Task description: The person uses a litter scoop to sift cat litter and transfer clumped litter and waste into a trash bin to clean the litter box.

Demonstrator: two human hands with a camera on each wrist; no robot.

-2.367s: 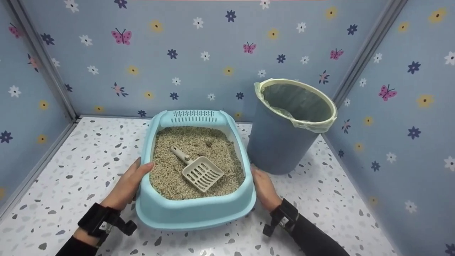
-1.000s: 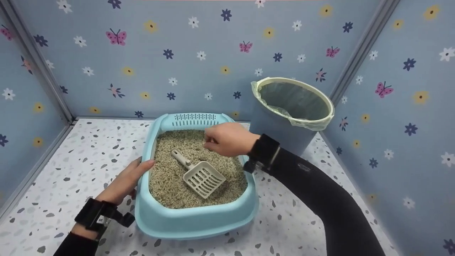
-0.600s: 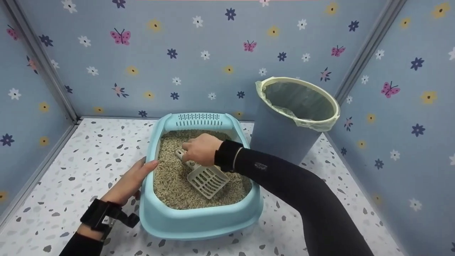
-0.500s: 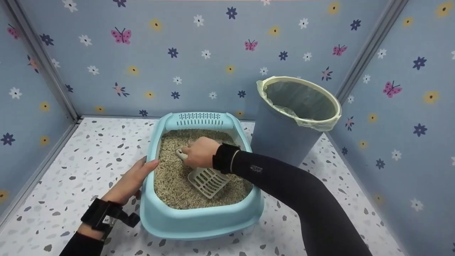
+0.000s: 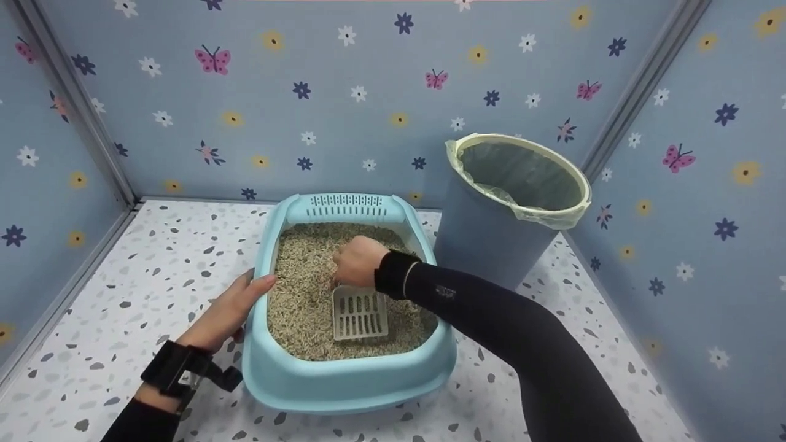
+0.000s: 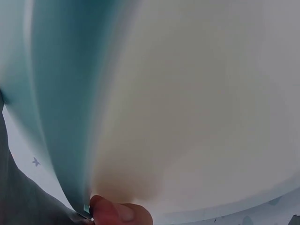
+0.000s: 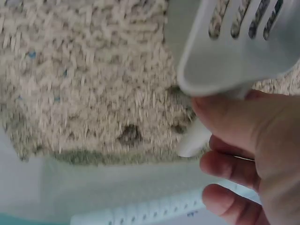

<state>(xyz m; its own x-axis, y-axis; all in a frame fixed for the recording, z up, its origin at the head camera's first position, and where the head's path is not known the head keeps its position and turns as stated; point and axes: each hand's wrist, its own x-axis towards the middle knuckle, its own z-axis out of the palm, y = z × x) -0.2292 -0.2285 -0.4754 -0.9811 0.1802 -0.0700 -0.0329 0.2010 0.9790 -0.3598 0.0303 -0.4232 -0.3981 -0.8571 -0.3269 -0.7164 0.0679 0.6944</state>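
The right hand's (image 5: 361, 261) grip is closed round the handle of the scoop (image 5: 360, 314), thumb across it; the head view hides most of that handle under the hand. The scoop sits over the litter (image 5: 301, 307) near the centre of the frame: pale grey-beige, with a square, slotted blade. There its blade points to the bottom of the frame, its long axis running roughly up and down. Dark clumps (image 7: 130, 135) lie nearby in the right wrist view. The black sleeve (image 5: 485, 319) crosses the right rim of the light-blue tray (image 5: 344, 387), whose left rim the left hand (image 5: 227, 310) grips. Right of centre, a lined bin (image 5: 491, 239) stands on the speckled worktop (image 5: 184, 245).
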